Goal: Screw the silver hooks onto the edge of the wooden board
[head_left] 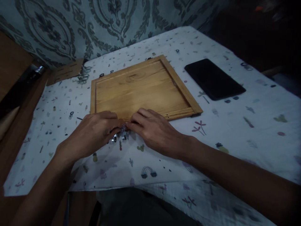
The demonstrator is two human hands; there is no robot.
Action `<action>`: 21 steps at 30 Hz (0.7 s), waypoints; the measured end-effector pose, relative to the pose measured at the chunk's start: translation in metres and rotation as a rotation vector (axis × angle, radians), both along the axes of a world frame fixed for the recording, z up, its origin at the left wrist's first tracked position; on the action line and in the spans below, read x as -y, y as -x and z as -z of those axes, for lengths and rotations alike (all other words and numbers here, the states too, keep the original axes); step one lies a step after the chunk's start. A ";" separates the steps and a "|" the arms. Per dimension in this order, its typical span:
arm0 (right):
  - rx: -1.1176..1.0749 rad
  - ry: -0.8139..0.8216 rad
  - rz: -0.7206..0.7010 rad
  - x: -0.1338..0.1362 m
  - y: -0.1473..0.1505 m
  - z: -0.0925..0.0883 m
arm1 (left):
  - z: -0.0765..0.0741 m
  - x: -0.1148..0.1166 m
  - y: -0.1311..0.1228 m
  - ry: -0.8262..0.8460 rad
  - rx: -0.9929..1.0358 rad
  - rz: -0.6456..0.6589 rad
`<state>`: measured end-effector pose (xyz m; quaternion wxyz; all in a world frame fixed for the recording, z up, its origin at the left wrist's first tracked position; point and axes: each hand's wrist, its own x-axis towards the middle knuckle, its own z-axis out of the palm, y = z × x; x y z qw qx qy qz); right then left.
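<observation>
A framed wooden board (pixel 134 86) lies flat on the patterned cloth, its raised rim facing up. At the board's near edge, my left hand (pixel 100 127) and my right hand (pixel 150 127) almost meet, fingers curled in and thumbs close together. Between the fingertips are small shiny metal hooks (pixel 123 133), which hang out just below the edge. Both hands seem to pinch at these hooks; my fingers hide where they join the wood. Another metal piece (pixel 114 138) shows under my left fingers.
A black phone or tablet (pixel 213 78) lies right of the board. At the back left, more curved metal hooks (pixel 84 75) rest beside a slotted piece of cardboard (pixel 67 72). The white printed cloth (pixel 235 125) covers the table; a patterned fabric surface (pixel 98 25) rises behind it.
</observation>
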<state>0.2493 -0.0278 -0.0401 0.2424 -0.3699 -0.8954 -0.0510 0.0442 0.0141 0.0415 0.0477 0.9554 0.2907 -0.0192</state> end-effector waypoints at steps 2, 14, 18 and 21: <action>0.000 0.005 -0.002 0.000 0.000 0.000 | 0.001 0.000 0.000 -0.002 0.010 -0.004; -0.334 0.136 0.035 0.014 0.007 -0.016 | 0.006 -0.006 0.028 -0.092 0.164 -0.187; -0.493 0.591 0.160 0.025 0.022 -0.020 | 0.013 -0.004 0.053 -0.182 0.208 -0.207; -0.695 0.823 0.211 0.030 0.032 -0.018 | 0.022 -0.001 0.068 -0.246 0.290 -0.235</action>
